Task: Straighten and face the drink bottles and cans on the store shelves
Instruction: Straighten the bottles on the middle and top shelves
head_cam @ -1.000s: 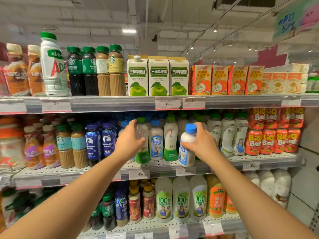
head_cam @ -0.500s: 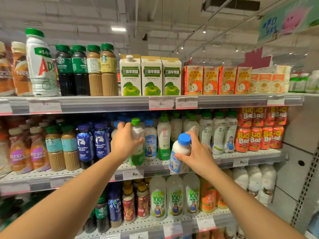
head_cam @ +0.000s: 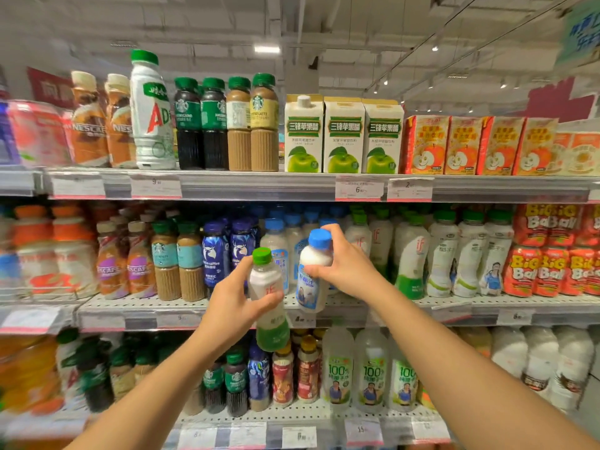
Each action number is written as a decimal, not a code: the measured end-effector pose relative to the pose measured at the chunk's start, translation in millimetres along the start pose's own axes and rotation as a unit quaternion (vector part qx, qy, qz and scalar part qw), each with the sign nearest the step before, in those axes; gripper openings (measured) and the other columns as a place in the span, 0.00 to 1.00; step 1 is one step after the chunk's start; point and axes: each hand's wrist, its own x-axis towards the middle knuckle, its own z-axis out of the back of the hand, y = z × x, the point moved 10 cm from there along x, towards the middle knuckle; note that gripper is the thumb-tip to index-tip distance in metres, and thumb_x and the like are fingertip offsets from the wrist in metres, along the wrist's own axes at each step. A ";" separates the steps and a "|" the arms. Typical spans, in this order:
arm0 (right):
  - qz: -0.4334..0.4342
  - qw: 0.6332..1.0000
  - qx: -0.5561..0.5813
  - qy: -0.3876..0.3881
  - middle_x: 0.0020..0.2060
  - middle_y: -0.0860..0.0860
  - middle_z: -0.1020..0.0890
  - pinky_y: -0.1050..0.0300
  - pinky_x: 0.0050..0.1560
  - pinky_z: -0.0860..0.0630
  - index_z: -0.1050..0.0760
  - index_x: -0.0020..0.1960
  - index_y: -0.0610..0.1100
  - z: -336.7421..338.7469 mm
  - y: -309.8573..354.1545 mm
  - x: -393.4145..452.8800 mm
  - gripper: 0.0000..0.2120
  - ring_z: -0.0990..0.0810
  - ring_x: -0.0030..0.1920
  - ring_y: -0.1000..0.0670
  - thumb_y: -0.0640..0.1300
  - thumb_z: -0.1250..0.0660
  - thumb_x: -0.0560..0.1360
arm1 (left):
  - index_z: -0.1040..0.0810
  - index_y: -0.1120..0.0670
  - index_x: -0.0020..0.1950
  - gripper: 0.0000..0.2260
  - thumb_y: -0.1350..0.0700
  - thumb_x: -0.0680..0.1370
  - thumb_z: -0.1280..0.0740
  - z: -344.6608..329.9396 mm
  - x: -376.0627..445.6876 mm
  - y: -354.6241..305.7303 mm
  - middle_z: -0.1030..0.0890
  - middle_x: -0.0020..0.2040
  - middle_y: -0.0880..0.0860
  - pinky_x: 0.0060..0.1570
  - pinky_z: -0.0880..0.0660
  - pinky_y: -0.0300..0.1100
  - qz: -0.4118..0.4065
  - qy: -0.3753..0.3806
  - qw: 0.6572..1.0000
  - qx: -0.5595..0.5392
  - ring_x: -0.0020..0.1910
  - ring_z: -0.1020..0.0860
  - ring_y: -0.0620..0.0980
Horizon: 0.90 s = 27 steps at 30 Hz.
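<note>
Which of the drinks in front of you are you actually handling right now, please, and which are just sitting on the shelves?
In hand:
- green-capped bottle, gripped by the left hand
- blue-capped bottle, gripped by the right hand

Just shelved:
- apple cartons
- Starbucks bottles
- Nescafe bottles
- Big Ball packs

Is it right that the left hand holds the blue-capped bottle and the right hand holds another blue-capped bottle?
Not quite. In the head view the left hand holds a green-capped bottle; the right hand does hold a blue-capped bottle.
</note>
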 end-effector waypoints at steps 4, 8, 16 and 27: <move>0.000 0.999 -0.030 0.018 0.61 0.49 0.23 0.48 0.58 0.23 0.36 0.69 0.56 -10.5 5.7 24.9 0.35 0.22 0.59 0.46 0.55 0.22 0.69 | 0.28 0.35 0.65 0.23 0.46 0.73 0.23 -4.4 -12.3 25.1 0.20 0.58 0.33 0.51 0.24 0.36 0.019 0.021 1.000 0.014 0.57 0.22 0.33; -0.013 0.999 -0.053 -0.003 0.67 0.47 0.27 0.47 0.66 0.26 0.41 0.79 0.50 -10.8 1.6 35.1 0.44 0.26 0.67 0.45 0.56 0.22 0.70 | 0.27 0.35 0.64 0.23 0.46 0.73 0.23 -10.5 -12.2 45.6 0.19 0.56 0.34 0.53 0.21 0.43 0.041 0.018 0.999 0.019 0.55 0.21 0.34; -0.002 0.995 -0.043 -0.090 0.65 0.53 0.26 0.52 0.57 0.24 0.37 0.77 0.51 -6.3 -3.0 14.7 0.37 0.19 0.49 0.50 0.51 0.23 0.73 | 0.30 0.35 0.67 0.27 0.37 0.71 0.26 -22.8 -7.9 70.3 0.19 0.57 0.34 0.54 0.21 0.50 0.041 0.017 0.995 0.086 0.56 0.21 0.38; -0.134 0.972 -0.147 -0.128 0.37 0.57 0.20 0.54 0.40 0.23 0.28 0.44 0.52 -59.7 -58.4 -23.2 0.21 0.20 0.41 0.52 0.69 0.31 0.72 | 0.28 0.37 0.67 0.26 0.39 0.70 0.25 -20.7 -6.6 71.3 0.19 0.55 0.36 0.49 0.23 0.44 0.019 -0.012 0.989 0.145 0.52 0.21 0.39</move>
